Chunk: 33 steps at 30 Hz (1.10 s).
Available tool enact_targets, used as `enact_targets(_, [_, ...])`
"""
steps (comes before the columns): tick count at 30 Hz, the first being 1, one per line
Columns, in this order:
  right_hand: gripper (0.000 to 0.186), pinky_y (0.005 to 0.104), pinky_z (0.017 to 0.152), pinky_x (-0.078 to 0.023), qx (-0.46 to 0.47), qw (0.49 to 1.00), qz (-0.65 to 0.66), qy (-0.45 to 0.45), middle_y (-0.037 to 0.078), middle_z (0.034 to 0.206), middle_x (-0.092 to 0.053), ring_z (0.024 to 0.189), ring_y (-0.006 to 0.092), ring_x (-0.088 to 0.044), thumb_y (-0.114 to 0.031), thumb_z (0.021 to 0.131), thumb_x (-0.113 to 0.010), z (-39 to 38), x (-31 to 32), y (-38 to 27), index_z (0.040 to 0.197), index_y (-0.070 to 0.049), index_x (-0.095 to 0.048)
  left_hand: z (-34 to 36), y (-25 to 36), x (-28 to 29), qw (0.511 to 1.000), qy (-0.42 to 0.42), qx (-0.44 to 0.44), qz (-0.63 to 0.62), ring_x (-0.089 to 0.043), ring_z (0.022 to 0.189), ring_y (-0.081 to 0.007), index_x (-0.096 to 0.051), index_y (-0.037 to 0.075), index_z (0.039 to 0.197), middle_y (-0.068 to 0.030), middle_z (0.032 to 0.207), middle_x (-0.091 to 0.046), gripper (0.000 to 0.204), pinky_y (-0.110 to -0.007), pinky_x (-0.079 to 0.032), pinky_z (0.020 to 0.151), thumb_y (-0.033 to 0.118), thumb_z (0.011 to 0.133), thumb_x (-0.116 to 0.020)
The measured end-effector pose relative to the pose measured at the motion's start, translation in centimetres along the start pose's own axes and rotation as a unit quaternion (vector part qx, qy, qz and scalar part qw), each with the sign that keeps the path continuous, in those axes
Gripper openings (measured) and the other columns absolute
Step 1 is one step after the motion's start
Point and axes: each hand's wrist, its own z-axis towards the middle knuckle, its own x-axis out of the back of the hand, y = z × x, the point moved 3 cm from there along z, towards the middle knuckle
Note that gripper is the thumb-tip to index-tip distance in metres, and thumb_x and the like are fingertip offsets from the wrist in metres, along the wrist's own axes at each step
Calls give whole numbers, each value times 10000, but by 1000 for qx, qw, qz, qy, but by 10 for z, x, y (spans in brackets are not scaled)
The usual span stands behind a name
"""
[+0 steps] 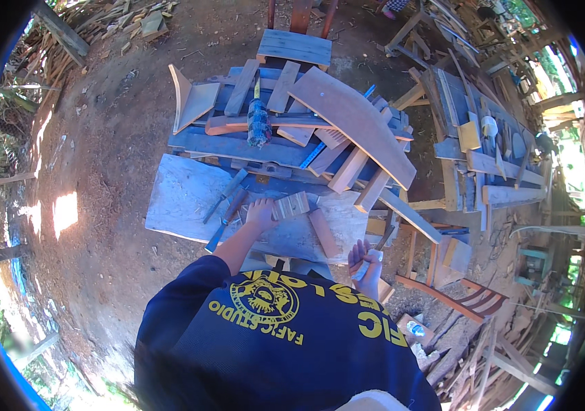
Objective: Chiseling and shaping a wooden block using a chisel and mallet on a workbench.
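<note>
Open-air woodworking yard, bare dirt floor [100,171], offcuts heaped all around, and in the middle a pale, worn plank surface [183,198] with a pile of grey and reddish boards [347,116] stacked behind it. The person leans over it in a dark blue shirt.

Left hand [260,214] is down on the surface, fingers pressing the near end of a small pale wooden block with grooved face [291,205], which lies flat just right of the hand, about mid-surface. Right hand [366,260] is pulled back off the near right corner, curled round something small and white; what it is, I cannot tell.

This reads as positioning: the block is being steadied rather than cut or shaped. Any next move likely calls for a tool or the right hand coming in, and that hand is occupied.

Two long metal chisels with dark handles [227,205] lie slantwise just left of the left hand, one handle nearly touching the wrist. A short reddish wooden slat [322,233] lies just right of the block. A blue power tool [259,123] rests well back on the pile.

Room is tight: open plank to the far left only, the near edge right under the forearm, leaning boards crowding the right end.
</note>
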Motion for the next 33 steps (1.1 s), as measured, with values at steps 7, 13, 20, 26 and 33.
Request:
enact_targets(7, [474,380,821,-531,-17,997,-66,43,117,1156,-586,949,228,-619,-3,777,-440,3,-2,10,1247,-52,-480,-22,18,37,955,132,12,-267,-594,1058,-356,-533,26,1207,-205,1119,-608,757,-417,-470,928,423,629,-819])
enact_targets(13, [466,385,767,-547,-6,987,-152,41,139,1093,-607,871,246,-636,-3,779,-444,10,-17,20,1244,-25,-462,-30,4,38,862,21,100,-496,-642,940,-243,-573,-21,1141,-163,1057,-633,654,-350,-537,785,437,729,-790])
enact_targets(20, [437,372,721,-562,-8,970,-244,4,176,1064,-623,840,264,-655,4,787,-441,10,-24,40,1224,5,-459,-56,-25,-5,710,-115,279,-636,-639,844,-206,-571,-36,1129,-138,997,-625,569,-336,-564,730,411,819,-737])
enact_targets(26, [412,331,666,-571,3,952,-305,2,171,1028,-627,817,235,-655,10,794,-447,1,-31,49,1203,30,-483,-65,-23,2,654,-125,210,-716,-641,760,-193,-623,-23,1029,-103,894,-637,465,-330,-569,664,375,820,-744])
enact_targets(33, [370,307,619,-557,0,943,-332,18,152,983,-636,776,222,-660,13,811,-465,5,-26,58,1176,4,-520,-60,-30,10,824,-38,220,-521,-626,970,-212,-538,-17,1154,-113,1081,-614,638,-348,-530,807,352,718,-823])
